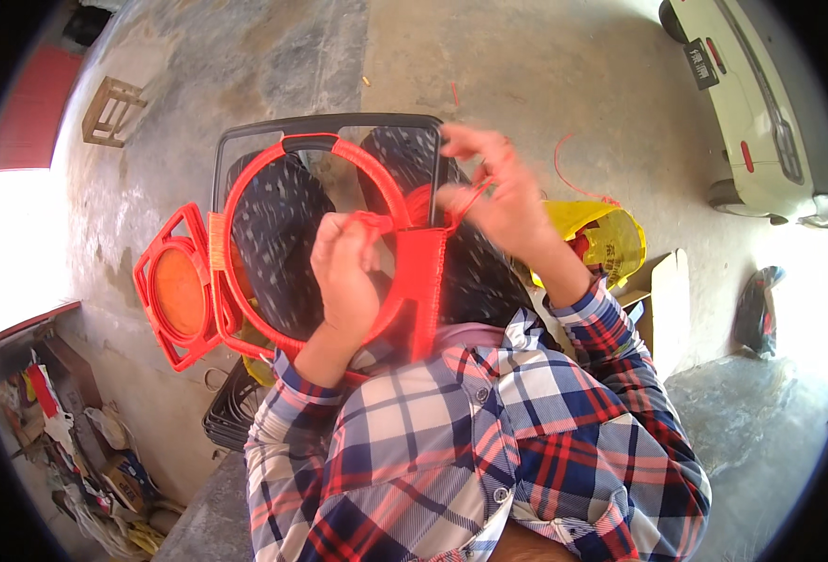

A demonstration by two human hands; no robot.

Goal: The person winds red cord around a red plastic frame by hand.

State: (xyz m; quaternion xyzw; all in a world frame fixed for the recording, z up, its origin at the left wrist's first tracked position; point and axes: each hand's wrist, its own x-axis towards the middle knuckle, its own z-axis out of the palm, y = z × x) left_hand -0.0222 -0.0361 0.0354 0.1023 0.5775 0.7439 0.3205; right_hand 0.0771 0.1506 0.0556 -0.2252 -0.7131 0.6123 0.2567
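Right, black frame [339, 121] with a red-wrapped ring [248, 175] lies across the lap [283, 253], top bar at the knee edge. Left hand [343, 272] has its fingers closed on red cord [369, 223] by the ring's right side. Right hand [498, 201] is beside the right bar, cord at its fingers (motion blur, can't tell if gripping). Yellow bag [626, 245] on the floor [489, 75], right of the lap.

You have two hands: one left hand [344, 269], one right hand [507, 208]. You also have one red-and-black frame [420, 281], one wooden stool [107, 110], one pale car [749, 103], one yellow plastic bag [626, 245] and one black bag [759, 314].
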